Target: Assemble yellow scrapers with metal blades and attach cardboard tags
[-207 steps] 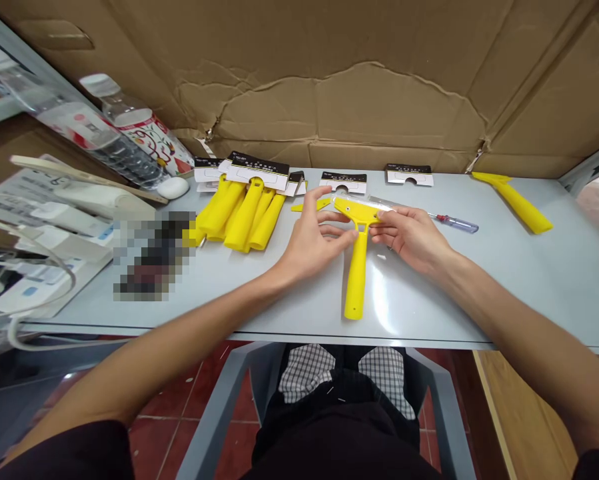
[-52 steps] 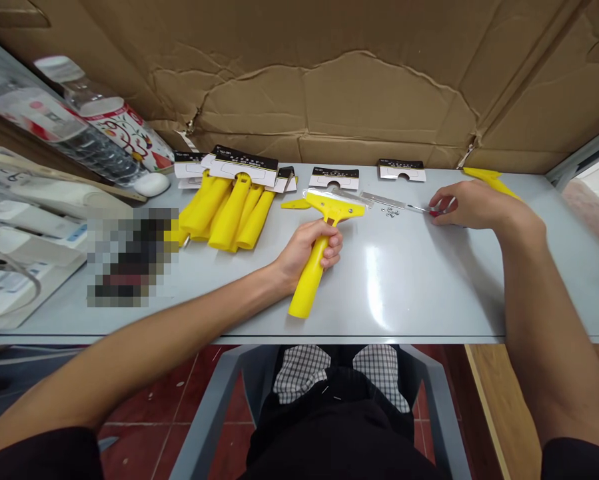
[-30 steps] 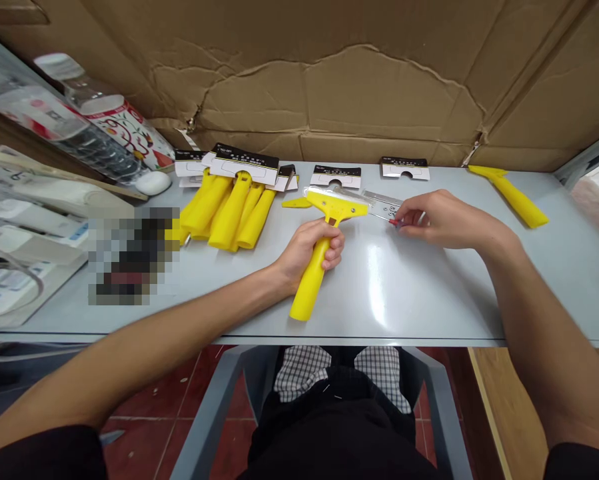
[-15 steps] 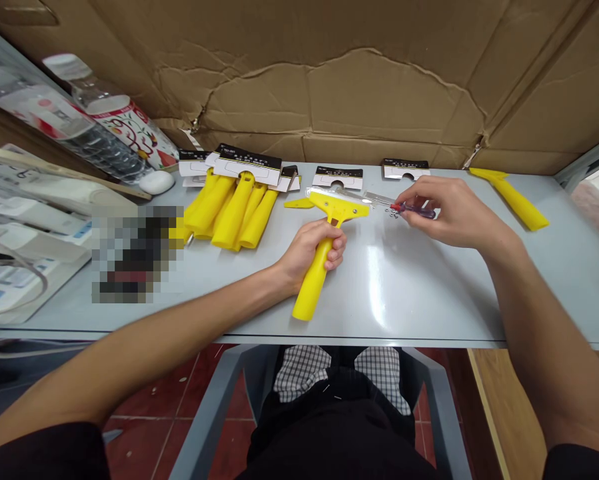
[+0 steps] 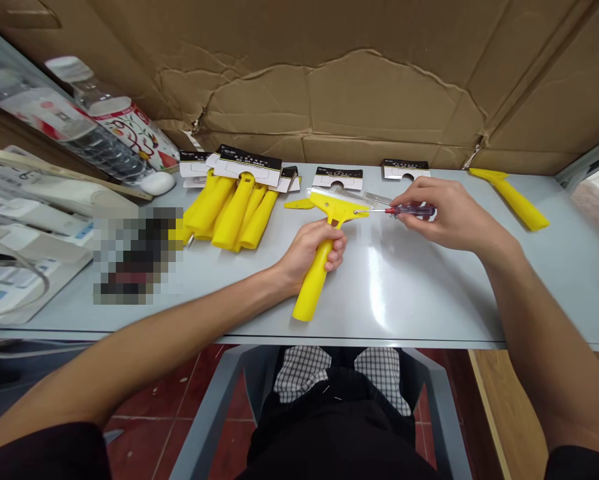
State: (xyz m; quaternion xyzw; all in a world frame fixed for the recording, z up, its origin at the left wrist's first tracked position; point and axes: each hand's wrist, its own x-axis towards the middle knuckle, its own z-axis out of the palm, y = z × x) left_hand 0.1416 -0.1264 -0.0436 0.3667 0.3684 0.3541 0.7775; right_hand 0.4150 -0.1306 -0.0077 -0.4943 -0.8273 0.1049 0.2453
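My left hand [image 5: 315,253] is wrapped around the handle of a yellow scraper [image 5: 311,293], whose wide head points away from me. Between the fingertips of my right hand [image 5: 436,210] is a small screwdriver [image 5: 412,211] with a red and dark translucent handle. Its thin metal shaft lies nearly level, and the tip meets the right side of the scraper head, by a screw position. A clear strip [image 5: 342,195] runs along the head's far edge. Beyond the head lies a black-and-white card [image 5: 338,177]. A yellow piece [image 5: 299,204] pokes out left of the head.
Several yellow scrapers [image 5: 234,213] with cards lie in a pile at left. Another yellow handle [image 5: 524,203] lies far right, and a second card [image 5: 406,169] at the back. Bottles [image 5: 124,120] and white boxes [image 5: 34,233] crowd the left. Cardboard [image 5: 359,120] walls the back.
The screwdriver has swung from a slant beyond the scraper to nearly level, its tip now at the head's right side. My left hand and the scraper have stayed in place.
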